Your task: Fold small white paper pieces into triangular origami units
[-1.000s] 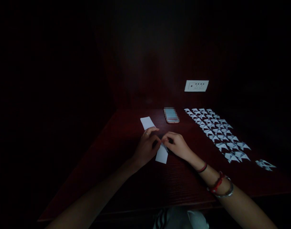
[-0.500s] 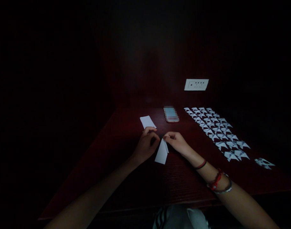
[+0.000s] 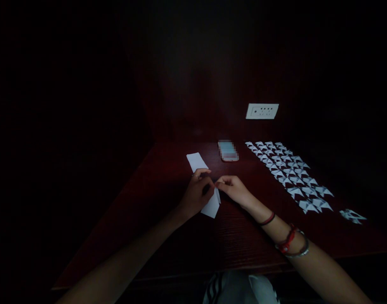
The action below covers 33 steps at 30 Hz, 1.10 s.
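A white sheet of paper [image 3: 211,207], folded to a point at its far end, lies over the dark red table [image 3: 168,185] between my hands. My left hand [image 3: 197,195] is curled over its left side, thumb and a finger pinched at the pointed tip. From the other side, my right hand [image 3: 234,188] pinches the same tip, its fingertips almost touching those of the left. The exact grip at the tip is partly hidden by the fingers. Just beyond my left hand is a stack of white paper [image 3: 196,161].
Rows of small folded paper pieces [image 3: 290,172] cover the table's right side, with another folded paper piece [image 3: 352,216] nearer the right edge. A phone [image 3: 228,150] with a blurred screen lies at the back. A white socket panel [image 3: 262,111] is on the wall.
The folded paper has shifted slightly left and turned, so more of it sits behind my left hand. My left thumb and finger have come over to its tip beside the right fingertips.
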Each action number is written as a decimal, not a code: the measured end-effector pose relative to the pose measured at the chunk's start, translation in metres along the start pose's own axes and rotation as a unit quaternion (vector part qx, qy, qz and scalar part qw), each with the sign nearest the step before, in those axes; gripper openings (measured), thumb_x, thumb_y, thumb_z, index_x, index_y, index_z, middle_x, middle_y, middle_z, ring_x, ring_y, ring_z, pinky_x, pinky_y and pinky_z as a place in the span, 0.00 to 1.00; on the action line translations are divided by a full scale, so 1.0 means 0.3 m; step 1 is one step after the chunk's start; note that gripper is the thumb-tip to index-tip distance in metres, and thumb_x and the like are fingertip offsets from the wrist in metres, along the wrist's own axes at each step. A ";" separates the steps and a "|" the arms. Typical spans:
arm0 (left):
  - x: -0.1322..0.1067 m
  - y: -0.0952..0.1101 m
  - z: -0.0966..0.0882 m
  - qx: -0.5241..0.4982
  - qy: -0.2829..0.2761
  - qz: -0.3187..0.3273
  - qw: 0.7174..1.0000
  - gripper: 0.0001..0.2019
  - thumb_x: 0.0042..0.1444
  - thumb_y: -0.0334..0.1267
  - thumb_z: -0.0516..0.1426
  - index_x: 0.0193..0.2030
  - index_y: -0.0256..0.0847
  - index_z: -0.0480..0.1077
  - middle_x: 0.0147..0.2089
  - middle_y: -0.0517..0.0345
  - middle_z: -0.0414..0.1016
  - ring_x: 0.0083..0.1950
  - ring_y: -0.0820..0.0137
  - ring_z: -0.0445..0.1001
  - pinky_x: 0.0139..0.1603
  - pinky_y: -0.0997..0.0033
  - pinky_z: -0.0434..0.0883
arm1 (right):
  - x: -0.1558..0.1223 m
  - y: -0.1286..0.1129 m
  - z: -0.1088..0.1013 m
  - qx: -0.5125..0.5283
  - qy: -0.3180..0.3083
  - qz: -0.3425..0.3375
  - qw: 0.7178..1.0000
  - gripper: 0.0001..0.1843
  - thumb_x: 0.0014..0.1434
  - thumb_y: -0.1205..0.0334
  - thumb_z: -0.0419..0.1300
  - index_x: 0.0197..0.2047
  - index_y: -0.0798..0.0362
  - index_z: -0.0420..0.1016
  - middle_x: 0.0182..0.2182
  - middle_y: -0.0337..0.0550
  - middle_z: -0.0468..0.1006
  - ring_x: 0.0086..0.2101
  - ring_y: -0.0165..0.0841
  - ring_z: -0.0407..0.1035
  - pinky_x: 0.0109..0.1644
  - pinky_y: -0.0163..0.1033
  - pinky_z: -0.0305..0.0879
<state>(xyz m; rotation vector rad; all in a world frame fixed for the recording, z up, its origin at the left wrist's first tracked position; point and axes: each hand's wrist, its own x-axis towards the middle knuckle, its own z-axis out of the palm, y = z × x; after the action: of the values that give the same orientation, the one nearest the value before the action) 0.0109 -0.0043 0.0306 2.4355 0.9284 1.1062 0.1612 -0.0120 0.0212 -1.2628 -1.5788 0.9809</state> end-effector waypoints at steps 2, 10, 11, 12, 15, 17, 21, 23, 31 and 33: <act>-0.003 0.007 0.000 0.003 0.007 0.014 1.000 0.05 0.51 0.28 0.50 0.27 0.38 0.63 0.48 0.57 0.55 0.50 0.69 0.58 0.51 0.67 0.58 | -0.003 -0.008 0.006 0.043 -0.002 0.018 0.999 0.08 0.46 0.63 0.52 0.18 0.57 0.64 0.16 0.33 0.60 0.20 0.23 0.54 0.25 0.31 0.50; -0.001 -0.026 0.002 0.004 0.011 -0.034 0.999 0.06 0.52 0.29 0.49 0.27 0.39 0.64 0.45 0.58 0.57 0.49 0.69 0.59 0.50 0.64 0.59 | -0.004 -0.002 -0.012 0.058 -0.045 0.004 0.997 0.11 0.48 0.58 0.53 0.21 0.57 0.65 0.17 0.34 0.62 0.20 0.23 0.54 0.24 0.31 0.50; 0.000 -0.031 0.003 0.000 0.010 -0.039 0.999 0.06 0.52 0.30 0.50 0.27 0.39 0.64 0.45 0.58 0.58 0.49 0.69 0.59 0.50 0.64 0.59 | -0.002 0.004 -0.016 0.041 -0.050 -0.006 0.998 0.11 0.48 0.58 0.53 0.22 0.57 0.66 0.18 0.35 0.64 0.21 0.24 0.56 0.25 0.31 0.51; 0.001 -0.035 0.004 -0.002 0.008 -0.042 0.999 0.06 0.52 0.30 0.50 0.27 0.39 0.65 0.44 0.58 0.58 0.49 0.69 0.59 0.50 0.64 0.59 | 0.000 0.010 -0.019 0.021 -0.051 -0.016 0.998 0.10 0.47 0.59 0.53 0.23 0.57 0.67 0.19 0.36 0.65 0.22 0.24 0.56 0.26 0.31 0.52; 0.001 -0.037 0.007 -0.003 0.005 -0.038 0.999 0.06 0.53 0.30 0.49 0.28 0.39 0.64 0.44 0.57 0.58 0.49 0.69 0.59 0.50 0.65 0.59 | 0.006 0.021 -0.021 -0.020 -0.036 -0.031 0.999 0.07 0.47 0.62 0.53 0.23 0.57 0.67 0.20 0.36 0.65 0.22 0.24 0.57 0.26 0.31 0.53; -0.001 -0.031 0.009 0.002 0.003 -0.031 0.999 0.06 0.53 0.30 0.49 0.28 0.39 0.64 0.44 0.57 0.57 0.49 0.69 0.59 0.50 0.66 0.58 | 0.007 0.021 -0.017 -0.015 -0.027 -0.025 0.999 0.07 0.46 0.64 0.52 0.21 0.57 0.65 0.18 0.34 0.63 0.21 0.24 0.56 0.26 0.31 0.53; -0.006 -0.019 0.013 0.015 -0.001 -0.014 1.000 0.06 0.54 0.30 0.47 0.29 0.38 0.63 0.45 0.56 0.56 0.50 0.70 0.58 0.51 0.67 0.58 | 0.006 0.017 -0.005 0.019 -0.009 0.009 1.000 0.09 0.45 0.64 0.51 0.17 0.56 0.60 0.16 0.32 0.59 0.19 0.22 0.52 0.24 0.30 0.50; -0.008 -0.015 0.015 0.018 0.000 -0.012 1.000 0.06 0.55 0.30 0.47 0.30 0.38 0.63 0.46 0.55 0.56 0.50 0.70 0.58 0.51 0.67 0.58 | 0.005 0.019 -0.001 0.025 -0.002 0.023 0.999 0.09 0.44 0.64 0.51 0.16 0.56 0.59 0.15 0.32 0.57 0.18 0.22 0.51 0.23 0.30 0.48; -0.009 -0.042 0.025 0.003 -0.007 -0.031 0.999 0.04 0.54 0.32 0.48 0.31 0.39 0.64 0.44 0.56 0.58 0.49 0.69 0.59 0.51 0.64 0.58 | 0.005 0.021 -0.006 0.014 0.008 0.021 1.000 0.09 0.44 0.63 0.51 0.17 0.56 0.59 0.15 0.33 0.58 0.19 0.23 0.51 0.23 0.30 0.49; -0.006 -0.058 0.027 -0.008 -0.024 -0.034 0.999 0.04 0.53 0.33 0.50 0.30 0.39 0.64 0.44 0.57 0.59 0.49 0.69 0.59 0.50 0.63 0.59 | 0.005 0.019 -0.010 0.003 0.017 0.011 1.000 0.09 0.44 0.63 0.51 0.17 0.56 0.60 0.16 0.34 0.59 0.20 0.23 0.52 0.23 0.30 0.50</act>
<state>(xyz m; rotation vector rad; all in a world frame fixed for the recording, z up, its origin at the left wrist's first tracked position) 0.0085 0.0072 0.0154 2.3888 0.9769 1.0226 0.1655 -0.0094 0.0170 -1.2879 -1.5372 0.9729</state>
